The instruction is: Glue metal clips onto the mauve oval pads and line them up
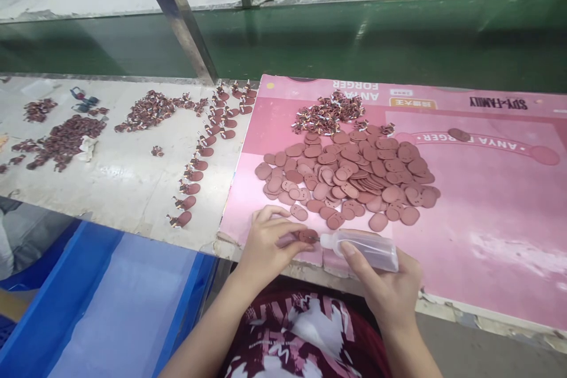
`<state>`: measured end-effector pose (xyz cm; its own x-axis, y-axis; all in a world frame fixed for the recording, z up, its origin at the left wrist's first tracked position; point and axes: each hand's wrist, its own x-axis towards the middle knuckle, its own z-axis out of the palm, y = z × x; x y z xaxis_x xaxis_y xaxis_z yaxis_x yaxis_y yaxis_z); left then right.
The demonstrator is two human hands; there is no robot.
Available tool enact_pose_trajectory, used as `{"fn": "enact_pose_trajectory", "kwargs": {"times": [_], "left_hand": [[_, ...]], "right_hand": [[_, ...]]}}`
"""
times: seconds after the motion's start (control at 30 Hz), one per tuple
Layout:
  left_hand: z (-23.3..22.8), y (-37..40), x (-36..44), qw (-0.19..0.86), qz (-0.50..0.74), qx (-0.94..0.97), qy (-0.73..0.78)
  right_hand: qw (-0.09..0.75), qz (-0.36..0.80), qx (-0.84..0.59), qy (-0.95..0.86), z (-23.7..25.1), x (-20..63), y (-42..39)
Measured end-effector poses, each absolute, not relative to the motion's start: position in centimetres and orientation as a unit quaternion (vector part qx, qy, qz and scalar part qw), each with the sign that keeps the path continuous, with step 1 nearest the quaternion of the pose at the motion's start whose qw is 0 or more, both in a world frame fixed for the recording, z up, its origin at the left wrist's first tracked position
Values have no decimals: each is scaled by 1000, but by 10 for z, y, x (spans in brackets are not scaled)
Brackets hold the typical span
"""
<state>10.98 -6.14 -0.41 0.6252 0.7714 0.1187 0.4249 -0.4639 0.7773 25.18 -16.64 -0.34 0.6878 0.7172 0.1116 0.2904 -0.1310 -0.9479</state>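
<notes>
Between the thumb and fingers of my left hand (268, 245) is a small reddish-brown oval base (308, 235). My right hand (390, 280) is wrapped round a clear squeeze bottle (370, 250), tilted sideways with its nozzle pointing left. The thin tip meets or nearly meets the base; I cannot tell which. Just beyond my hands lies a wide heap of similar oval bases (345, 174), some showing small holes. Behind that heap sits a pile of tiny dark-brown figure parts (328, 112) with white and orange bits.
Pink printed sheet (487, 218) covers the right of the table. On the white part (119, 189), bases with figures attached (192, 175) stand in rows, beside loose part piles (148, 110). A metal post (181, 18) rises at the green strip (354, 35). Lower left is a blue bin (57, 301).
</notes>
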Motion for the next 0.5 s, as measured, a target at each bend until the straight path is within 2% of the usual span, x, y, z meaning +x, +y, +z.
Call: {"fn": "enact_pose_trajectory", "kwargs": {"times": [0.5], "left_hand": [[-6,-61,107,352,236,831,360]], "right_hand": [[580,192,-721,-327,-12,253,-172]]}}
